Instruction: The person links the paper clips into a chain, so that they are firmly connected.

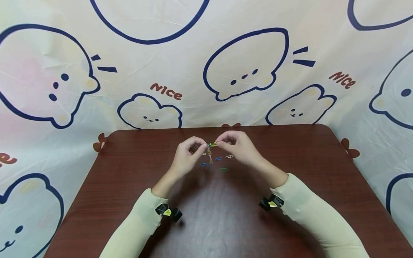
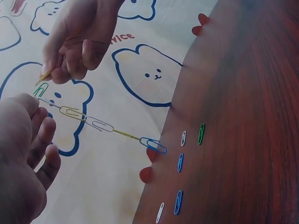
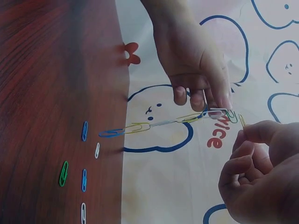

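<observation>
My left hand (image 1: 189, 154) pinches the top of a paper clip chain between thumb and forefinger. From there the chain hangs over the table: a green paper clip (image 2: 42, 89) at the top, then white, yellow, white and yellow links, with a blue paper clip (image 2: 153, 145) at the bottom. A loose-ended yellow paper clip (image 1: 213, 143) is pinched in my right hand (image 1: 239, 146), right beside the green one. Whether the yellow clip is hooked into the green clip, I cannot tell.
On the brown table (image 1: 290, 161) below lie several single paper clips: a green one (image 3: 63, 173), blue ones (image 3: 84, 180) and white ones (image 3: 97, 150). A cloth (image 1: 193, 64) with cartoon drawings hangs behind the table's far edge.
</observation>
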The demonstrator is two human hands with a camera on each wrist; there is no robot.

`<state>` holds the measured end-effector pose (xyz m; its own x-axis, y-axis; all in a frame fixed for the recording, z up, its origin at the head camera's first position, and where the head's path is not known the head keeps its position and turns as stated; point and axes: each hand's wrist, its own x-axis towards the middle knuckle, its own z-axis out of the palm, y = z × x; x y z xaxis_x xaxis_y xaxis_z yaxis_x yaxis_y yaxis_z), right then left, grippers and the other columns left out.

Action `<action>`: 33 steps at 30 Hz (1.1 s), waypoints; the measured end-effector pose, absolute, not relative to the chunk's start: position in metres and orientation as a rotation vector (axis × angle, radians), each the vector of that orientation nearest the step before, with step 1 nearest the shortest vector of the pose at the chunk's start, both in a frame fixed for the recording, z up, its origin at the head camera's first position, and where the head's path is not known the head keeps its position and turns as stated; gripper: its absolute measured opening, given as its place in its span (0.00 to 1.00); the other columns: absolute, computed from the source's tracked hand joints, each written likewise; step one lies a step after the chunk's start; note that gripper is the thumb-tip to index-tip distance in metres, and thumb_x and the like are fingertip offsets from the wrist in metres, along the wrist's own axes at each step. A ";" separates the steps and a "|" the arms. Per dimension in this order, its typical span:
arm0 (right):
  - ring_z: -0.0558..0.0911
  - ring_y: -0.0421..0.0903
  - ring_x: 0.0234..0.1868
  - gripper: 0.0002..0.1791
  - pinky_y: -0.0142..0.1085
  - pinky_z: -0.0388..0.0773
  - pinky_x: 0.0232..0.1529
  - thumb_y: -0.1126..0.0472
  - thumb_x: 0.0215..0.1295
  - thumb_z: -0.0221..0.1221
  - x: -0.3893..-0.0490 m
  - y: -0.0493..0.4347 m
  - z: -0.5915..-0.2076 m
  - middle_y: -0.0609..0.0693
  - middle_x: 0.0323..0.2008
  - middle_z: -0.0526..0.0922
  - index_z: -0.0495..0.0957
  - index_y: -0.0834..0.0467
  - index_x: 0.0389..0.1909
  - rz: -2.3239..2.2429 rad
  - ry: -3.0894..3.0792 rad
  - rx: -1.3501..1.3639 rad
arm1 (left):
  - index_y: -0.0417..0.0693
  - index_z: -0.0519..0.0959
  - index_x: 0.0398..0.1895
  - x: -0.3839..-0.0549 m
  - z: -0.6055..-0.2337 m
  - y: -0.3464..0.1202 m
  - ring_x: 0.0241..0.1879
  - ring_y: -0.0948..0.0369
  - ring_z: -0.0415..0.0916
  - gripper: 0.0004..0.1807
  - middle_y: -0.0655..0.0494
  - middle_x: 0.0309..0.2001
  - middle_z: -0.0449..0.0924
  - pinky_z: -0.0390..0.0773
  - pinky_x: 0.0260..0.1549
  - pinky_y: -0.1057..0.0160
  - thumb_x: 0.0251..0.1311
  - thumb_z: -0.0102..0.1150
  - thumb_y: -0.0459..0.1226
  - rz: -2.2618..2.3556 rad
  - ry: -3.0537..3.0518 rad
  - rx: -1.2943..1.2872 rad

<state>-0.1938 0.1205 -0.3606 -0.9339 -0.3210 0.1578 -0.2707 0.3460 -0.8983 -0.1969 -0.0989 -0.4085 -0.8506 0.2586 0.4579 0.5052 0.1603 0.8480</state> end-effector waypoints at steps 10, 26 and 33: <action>0.77 0.54 0.31 0.05 0.33 0.73 0.29 0.63 0.69 0.65 -0.193 0.112 -0.357 0.52 0.32 0.84 0.85 0.61 0.40 -1.684 2.518 -0.523 | 0.32 0.81 0.39 -0.198 -0.406 -0.097 0.27 0.60 0.75 0.02 0.36 0.33 0.83 0.73 0.27 0.67 0.67 0.61 0.26 -1.757 -2.263 -0.716; 0.77 0.50 0.32 0.06 0.34 0.73 0.30 0.62 0.70 0.65 -0.194 0.118 -0.357 0.54 0.34 0.85 0.85 0.60 0.41 -1.603 2.568 -0.461 | 0.35 0.82 0.39 -0.197 -0.406 -0.102 0.27 0.61 0.75 0.05 0.47 0.32 0.83 0.74 0.26 0.67 0.68 0.63 0.31 -1.726 -2.209 -0.754; 0.73 0.49 0.30 0.06 0.34 0.70 0.27 0.62 0.71 0.64 -0.194 0.121 -0.360 0.54 0.32 0.82 0.84 0.61 0.41 -1.582 2.578 -0.479 | 0.37 0.82 0.39 -0.198 -0.407 -0.103 0.27 0.56 0.77 0.04 0.41 0.34 0.84 0.74 0.25 0.67 0.69 0.62 0.31 -1.725 -2.232 -0.743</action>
